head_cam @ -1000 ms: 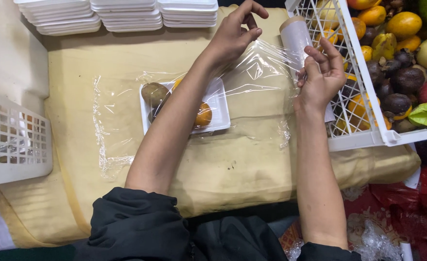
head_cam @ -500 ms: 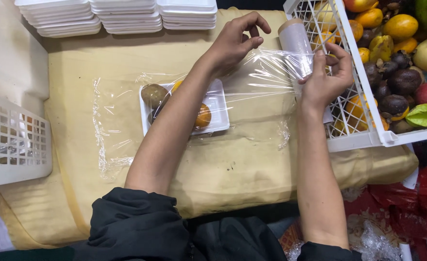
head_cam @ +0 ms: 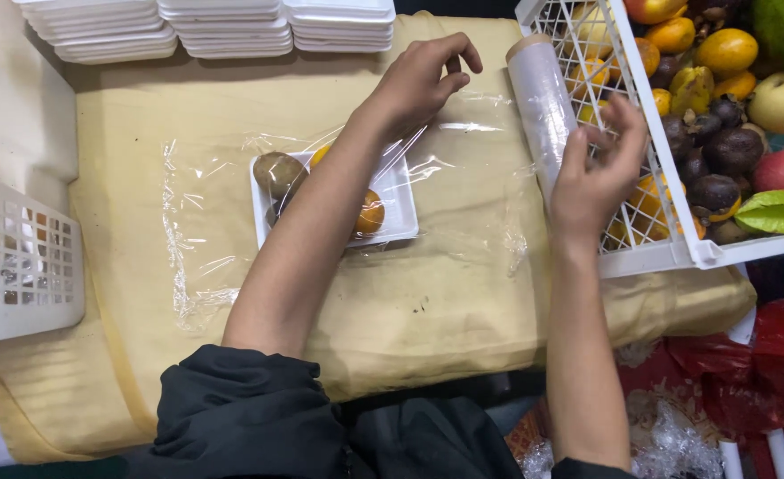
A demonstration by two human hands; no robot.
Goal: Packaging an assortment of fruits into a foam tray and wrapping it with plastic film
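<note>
cling film (head_cam: 463,191) lies spread over the white tray (head_cam: 398,200) of fruit on the cloth-covered worktop (head_cam: 427,302), the right hand (head_cam: 594,173) loose and open just beside the film roll (head_cam: 543,102), and farther off the left hand (head_cam: 420,82) pinches the film's far edge.

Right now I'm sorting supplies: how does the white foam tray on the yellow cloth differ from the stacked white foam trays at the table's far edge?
The white foam tray on the yellow cloth lies alone; the stacked white foam trays sit nested in three piles. The single tray holds fruit, a brown one and an orange one; the top stacked trays look empty. The single tray rests on clear film, under the left forearm; the stacks are untouched. Both are white, shallow and rectangular.
</note>
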